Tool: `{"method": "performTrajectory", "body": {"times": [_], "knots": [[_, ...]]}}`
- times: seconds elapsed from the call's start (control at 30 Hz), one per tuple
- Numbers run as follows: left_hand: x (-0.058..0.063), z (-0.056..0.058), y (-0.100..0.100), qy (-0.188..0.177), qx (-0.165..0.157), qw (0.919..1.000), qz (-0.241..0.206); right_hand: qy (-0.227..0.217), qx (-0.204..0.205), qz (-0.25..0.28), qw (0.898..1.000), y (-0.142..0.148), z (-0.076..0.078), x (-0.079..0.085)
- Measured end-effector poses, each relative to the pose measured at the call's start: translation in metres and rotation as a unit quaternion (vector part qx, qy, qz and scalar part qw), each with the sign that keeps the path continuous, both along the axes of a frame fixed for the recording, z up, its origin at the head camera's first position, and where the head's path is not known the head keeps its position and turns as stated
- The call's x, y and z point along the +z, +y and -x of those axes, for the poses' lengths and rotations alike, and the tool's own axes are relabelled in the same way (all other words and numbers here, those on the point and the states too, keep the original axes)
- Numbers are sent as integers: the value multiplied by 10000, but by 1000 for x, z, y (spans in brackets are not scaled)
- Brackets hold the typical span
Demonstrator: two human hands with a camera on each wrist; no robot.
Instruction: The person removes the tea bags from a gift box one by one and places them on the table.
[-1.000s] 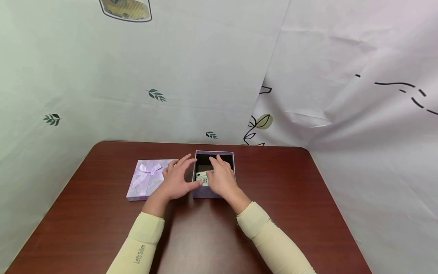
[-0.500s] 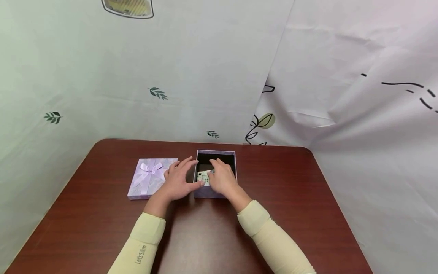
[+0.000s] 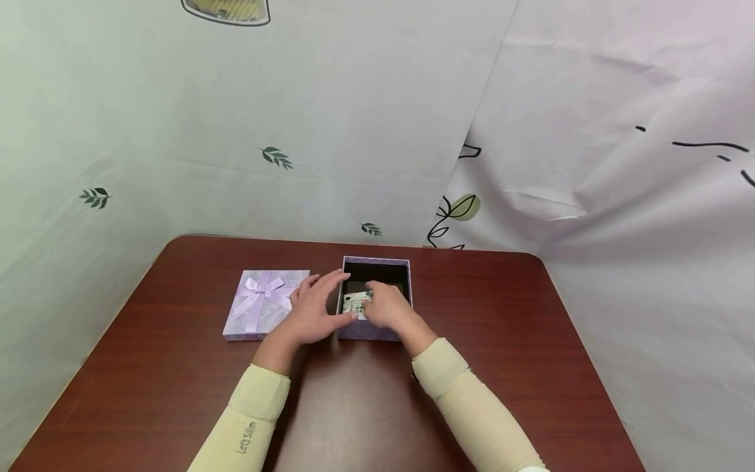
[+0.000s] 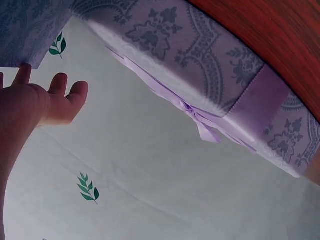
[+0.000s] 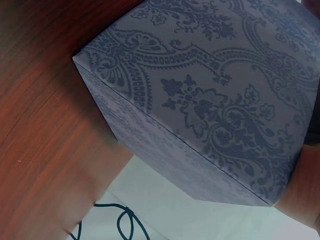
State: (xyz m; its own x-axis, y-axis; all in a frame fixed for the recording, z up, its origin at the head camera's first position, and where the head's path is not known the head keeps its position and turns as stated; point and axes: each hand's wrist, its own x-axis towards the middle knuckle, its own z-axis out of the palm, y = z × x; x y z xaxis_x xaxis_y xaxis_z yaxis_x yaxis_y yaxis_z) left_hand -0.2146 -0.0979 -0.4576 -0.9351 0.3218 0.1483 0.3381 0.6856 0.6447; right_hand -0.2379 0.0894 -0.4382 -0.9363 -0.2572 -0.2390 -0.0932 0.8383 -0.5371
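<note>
A purple patterned gift box (image 3: 368, 331) stands without its lid, its inside dark. At the box's front left lies a small pale printed packet (image 3: 356, 304) with green marks; whether it is a card or a pack is unclear. My left hand (image 3: 312, 314) rests at the box's left side, fingers near the rim and thumb by the front left corner. In the left wrist view the left fingers (image 4: 58, 85) bend loosely beside the box wall (image 4: 30, 35). My right hand (image 3: 388, 307) reaches into the box, thumb at the packet's right edge; most of its fingertips are hidden.
The box lid (image 3: 250, 314), with a lilac ribbon bow (image 3: 265, 293), lies left of the box, partly behind my left hand. Both stand toward the far edge of the brown table (image 3: 472, 314). A white printed cloth (image 3: 318, 131) hangs behind.
My right hand has moved slightly; its fingers, more extended before, now bend lower into the box. My left hand stays by the box. The whole head view has shifted slightly.
</note>
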Motion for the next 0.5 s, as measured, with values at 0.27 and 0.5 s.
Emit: {"method": "performTrajectory", "body": {"times": [0.27,0.5], "knots": [[0,0,3,47,-86,10000,-4,-204,-106,26,9997,0,5,-2],[-1,3,3,-10,-78,10000,10,-4,-150,94,9998,0,7,-2]]}}
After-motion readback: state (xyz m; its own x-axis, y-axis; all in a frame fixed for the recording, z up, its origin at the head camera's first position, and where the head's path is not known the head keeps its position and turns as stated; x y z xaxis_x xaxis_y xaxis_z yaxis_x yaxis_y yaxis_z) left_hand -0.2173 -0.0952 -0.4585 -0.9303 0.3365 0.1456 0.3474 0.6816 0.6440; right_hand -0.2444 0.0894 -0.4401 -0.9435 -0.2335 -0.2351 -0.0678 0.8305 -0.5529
